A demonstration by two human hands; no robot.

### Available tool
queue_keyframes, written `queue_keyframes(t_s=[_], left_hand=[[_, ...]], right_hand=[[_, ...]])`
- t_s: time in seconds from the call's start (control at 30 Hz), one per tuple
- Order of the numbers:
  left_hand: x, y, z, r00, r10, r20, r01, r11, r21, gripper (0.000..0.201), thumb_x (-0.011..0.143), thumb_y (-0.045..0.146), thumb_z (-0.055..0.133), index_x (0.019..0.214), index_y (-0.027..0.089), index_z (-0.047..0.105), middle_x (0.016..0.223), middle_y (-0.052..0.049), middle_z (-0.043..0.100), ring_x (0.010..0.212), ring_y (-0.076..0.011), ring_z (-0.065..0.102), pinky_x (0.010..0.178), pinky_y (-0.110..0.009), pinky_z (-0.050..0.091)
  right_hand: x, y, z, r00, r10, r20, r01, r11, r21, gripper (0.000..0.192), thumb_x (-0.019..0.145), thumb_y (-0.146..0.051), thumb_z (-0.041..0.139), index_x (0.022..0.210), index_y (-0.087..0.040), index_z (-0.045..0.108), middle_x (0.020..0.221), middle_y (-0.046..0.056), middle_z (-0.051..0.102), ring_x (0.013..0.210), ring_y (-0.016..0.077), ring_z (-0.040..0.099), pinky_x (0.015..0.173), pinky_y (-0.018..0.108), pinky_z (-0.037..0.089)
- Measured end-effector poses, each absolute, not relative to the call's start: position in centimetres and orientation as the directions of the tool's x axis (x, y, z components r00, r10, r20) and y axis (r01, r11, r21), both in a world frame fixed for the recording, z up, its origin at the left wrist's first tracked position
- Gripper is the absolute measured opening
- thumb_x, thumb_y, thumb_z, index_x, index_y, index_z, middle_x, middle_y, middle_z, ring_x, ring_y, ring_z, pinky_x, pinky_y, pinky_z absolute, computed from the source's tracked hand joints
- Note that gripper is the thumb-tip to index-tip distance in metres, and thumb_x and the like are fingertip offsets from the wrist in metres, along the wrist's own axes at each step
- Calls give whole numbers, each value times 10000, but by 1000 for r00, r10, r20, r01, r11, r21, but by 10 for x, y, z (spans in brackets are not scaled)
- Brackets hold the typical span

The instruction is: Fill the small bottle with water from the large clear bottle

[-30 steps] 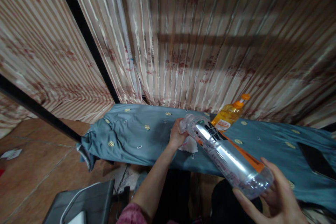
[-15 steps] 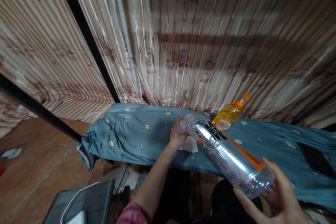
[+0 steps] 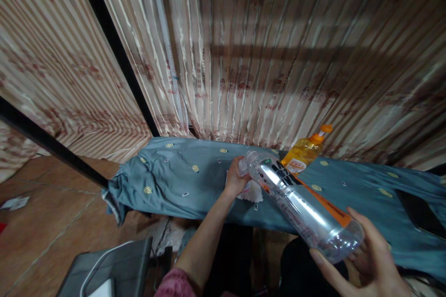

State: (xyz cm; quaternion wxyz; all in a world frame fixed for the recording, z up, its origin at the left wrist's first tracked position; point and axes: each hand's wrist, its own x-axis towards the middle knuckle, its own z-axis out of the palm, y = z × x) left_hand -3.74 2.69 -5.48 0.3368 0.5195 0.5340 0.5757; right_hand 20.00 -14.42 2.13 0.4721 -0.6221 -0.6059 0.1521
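Almost nothing has moved since the earlier frame. The clear bottle [image 3: 299, 204] lies tilted above the blue cloth [image 3: 181, 181]; the right hand [image 3: 365, 260] cups its base, the left hand [image 3: 235, 178] grips its mouth. A loosened grip could drop it onto the cloth, near the orange bottle [image 3: 304, 151].

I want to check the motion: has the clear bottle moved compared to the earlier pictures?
No. The clear bottle keeps its tilt, its neck beside the orange bottle, held by the left hand and right hand.
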Motion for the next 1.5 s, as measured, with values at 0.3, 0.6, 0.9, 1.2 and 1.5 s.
queue_keyframes(t_s=[0.3, 0.6, 0.9, 1.2, 1.5], left_hand=[[-38, 25, -51, -232, 947, 220, 153, -188, 970, 564, 624, 100, 796, 1139, 193, 588, 1074, -38, 703, 988, -210, 670, 913, -327, 505], [-38, 26, -50, -226, 952, 208, 147, -177, 973, 574, 622, 76, 788, 1148, 176, 581, 1084, -50, 700, 988, -218, 666, 913, -339, 510], [-38, 26, -52, -233, 946, 224, 171, -187, 967, 560, 640, 110, 803, 1150, 192, 589, 1086, -38, 704, 1008, -218, 669, 929, -339, 500], [-37, 25, -48, -237, 952, 192, 148, -160, 976, 572, 626, 89, 805, 1146, 186, 588, 1073, -41, 709, 992, -217, 674, 917, -332, 504], [-38, 24, -46, -244, 949, 201, 163, -164, 973, 564, 604, 88, 810, 1116, 186, 596, 1071, -43, 700, 995, -220, 666, 914, -328, 502]], right_hand=[[199, -144, 21, 238, 902, 360, 593, 159, -790, 1026, 623, -585, 808, 1510, -248, 420, 1418, 137, 576, 978, 328, 730, 837, 419, 606], [200, -145, 21, 262, 913, 311, 582, 107, -806, 1038, 617, -606, 804, 1515, -257, 415, 1404, 116, 592, 940, 323, 739, 819, 434, 617], [199, -144, 20, 235, 911, 339, 575, 151, -804, 1016, 668, -581, 792, 1536, -250, 381, 1472, 117, 531, 1019, 315, 719, 894, 433, 587], [198, -145, 22, 218, 899, 380, 611, 178, -771, 1016, 669, -590, 787, 1537, -241, 391, 1437, 135, 564, 954, 305, 741, 840, 400, 597], [201, -144, 20, 212, 897, 389, 618, 186, -764, 1011, 666, -590, 787, 1535, -253, 394, 1417, 125, 582, 955, 309, 739, 837, 415, 602]])
